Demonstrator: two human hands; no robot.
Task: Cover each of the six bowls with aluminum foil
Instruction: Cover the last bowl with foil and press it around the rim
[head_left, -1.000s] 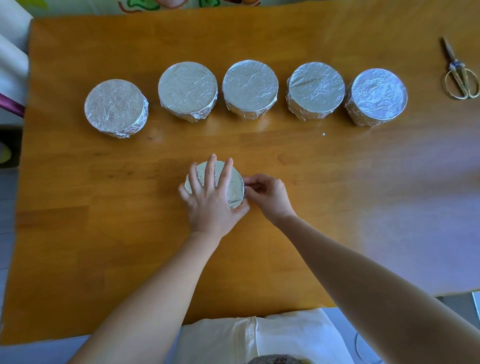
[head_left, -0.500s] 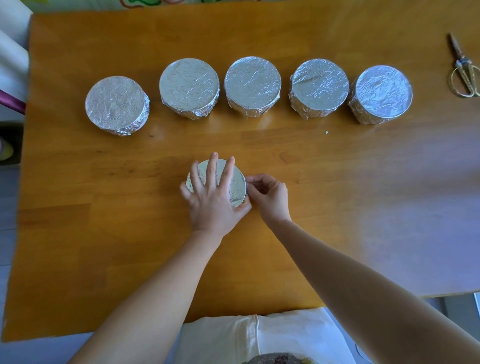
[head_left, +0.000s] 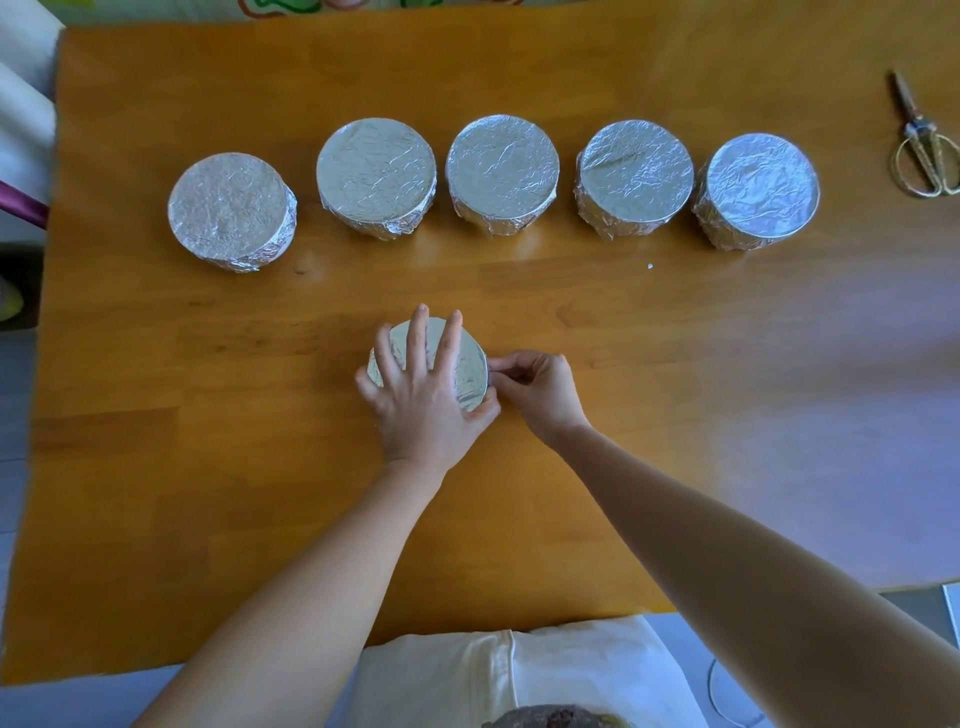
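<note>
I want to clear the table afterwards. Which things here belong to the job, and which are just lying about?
In the job: small round foil-covered bowl, pressed by the flat left hand, its foil edge pinched by the right hand; five foil-covered bowls in the back row.
Lying about: gold-handled scissors, far right; tiny pale scrap on the wooden table.

**Wooden table in soft light**

An orange-brown wooden table with visible grain and joined planks (head_left: 727, 493) fills nearly the whole view. A pale bluish-white sheen of light (head_left: 857, 405) lies across its right part, while the left part shows a deeper amber. Grey floor (head_left: 13, 467) shows past the left edge and at the lower right corner. A white panel (head_left: 21, 67) stands beyond the far left corner. A strip of bright multicoloured print (head_left: 322, 6) runs along the far edge.
</note>
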